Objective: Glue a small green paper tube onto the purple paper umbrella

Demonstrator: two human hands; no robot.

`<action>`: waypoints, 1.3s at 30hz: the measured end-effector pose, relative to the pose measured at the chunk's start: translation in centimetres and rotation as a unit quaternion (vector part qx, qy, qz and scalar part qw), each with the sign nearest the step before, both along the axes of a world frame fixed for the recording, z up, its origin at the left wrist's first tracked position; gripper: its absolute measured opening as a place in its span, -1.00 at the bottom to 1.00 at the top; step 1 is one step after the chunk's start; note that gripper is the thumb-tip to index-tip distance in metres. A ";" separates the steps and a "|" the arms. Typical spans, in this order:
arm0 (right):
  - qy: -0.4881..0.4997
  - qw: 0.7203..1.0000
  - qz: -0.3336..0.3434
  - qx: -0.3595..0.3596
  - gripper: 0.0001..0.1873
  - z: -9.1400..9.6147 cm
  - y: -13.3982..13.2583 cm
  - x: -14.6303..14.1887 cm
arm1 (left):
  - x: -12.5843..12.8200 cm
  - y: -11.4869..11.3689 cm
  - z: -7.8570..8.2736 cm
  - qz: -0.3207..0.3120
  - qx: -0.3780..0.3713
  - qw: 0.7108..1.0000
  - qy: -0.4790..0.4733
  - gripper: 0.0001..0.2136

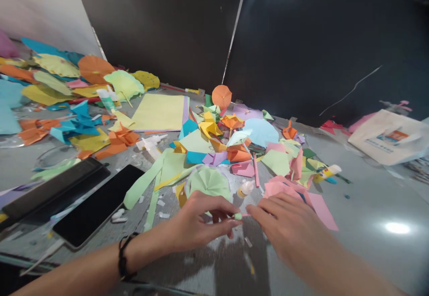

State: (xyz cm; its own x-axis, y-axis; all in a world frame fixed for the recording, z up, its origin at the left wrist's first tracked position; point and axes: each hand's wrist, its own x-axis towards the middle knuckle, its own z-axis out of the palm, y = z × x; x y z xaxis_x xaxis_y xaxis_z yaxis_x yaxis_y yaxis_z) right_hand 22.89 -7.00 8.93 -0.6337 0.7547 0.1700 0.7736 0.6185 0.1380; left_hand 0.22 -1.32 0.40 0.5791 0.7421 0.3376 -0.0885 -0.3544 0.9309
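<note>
Between the thumb and fingertips of my left hand [208,217] is a small light-green paper roll [237,216]. A thin pink paper strip [246,215] runs from that roll to the fingertips of my right hand [284,220], whose fingers are closed at its other end. Just beyond my left hand lies a pleated green paper disc [208,182]. A small glue bottle [246,188] stands between the hands, a little farther off. Pink paper sheets [323,211] lie beside and partly under my right hand.
Left of my hands lie a phone [100,204] with a cable and a long dark case [55,193]. Folded coloured paper is heaped behind, near a yellow paper stack [157,112]. A glue stick [327,173] and a white bag [385,137] are at right. A dark panel [318,41] rises behind.
</note>
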 end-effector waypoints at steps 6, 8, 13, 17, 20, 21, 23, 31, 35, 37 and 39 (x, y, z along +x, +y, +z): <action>-0.003 1.000 0.009 0.001 -0.60 0.2 0.0 -0.2 | 0.1 -0.1 0.0 -0.001 0.012 1.000 -0.019 -0.83; -0.003 1.000 0.014 0.003 -0.59 0.2 0.0 -0.3 | 0.0 -0.1 -0.1 0.001 0.008 1.000 -0.019 -0.83; -0.001 1.000 0.020 0.006 -0.62 0.0 0.0 -0.4 | -0.2 -0.1 -0.2 -0.008 0.013 1.000 -0.026 -0.82; 0.006 1.000 0.019 0.010 -0.62 -0.2 0.2 -0.4 | -0.2 0.0 -0.5 -0.012 0.007 1.000 -0.023 -0.82; 0.011 1.000 0.017 0.018 -0.60 -0.2 0.3 -0.5 | -0.3 0.0 -0.5 -0.012 -0.003 1.000 -0.021 -0.81; 0.012 1.000 0.016 0.020 -0.60 -0.2 0.3 -0.5 | -0.2 0.1 -0.4 -0.013 -0.002 1.000 -0.023 -0.81; 0.012 1.000 0.017 0.024 -0.58 -0.1 0.2 -0.5 | -0.2 0.1 -0.4 -0.016 0.003 0.999 -0.028 -0.82; 0.005 0.998 0.024 0.053 -0.54 0.1 0.0 -0.3 | -0.2 -0.1 -0.2 -0.008 0.015 1.000 -0.014 -0.81; 0.011 0.997 0.037 0.067 -0.53 0.0 -0.1 -0.3 | 0.0 -0.1 0.0 -0.004 0.019 1.000 -0.021 -0.81; 0.008 0.997 0.039 0.066 -0.54 0.0 -0.1 -0.3 | 0.0 -0.1 0.0 -0.004 0.015 1.000 -0.025 -0.81; 0.005 0.997 0.041 0.069 -0.52 0.0 -0.1 -0.3 | 0.0 -0.1 -0.1 -0.002 0.013 1.000 -0.025 -0.82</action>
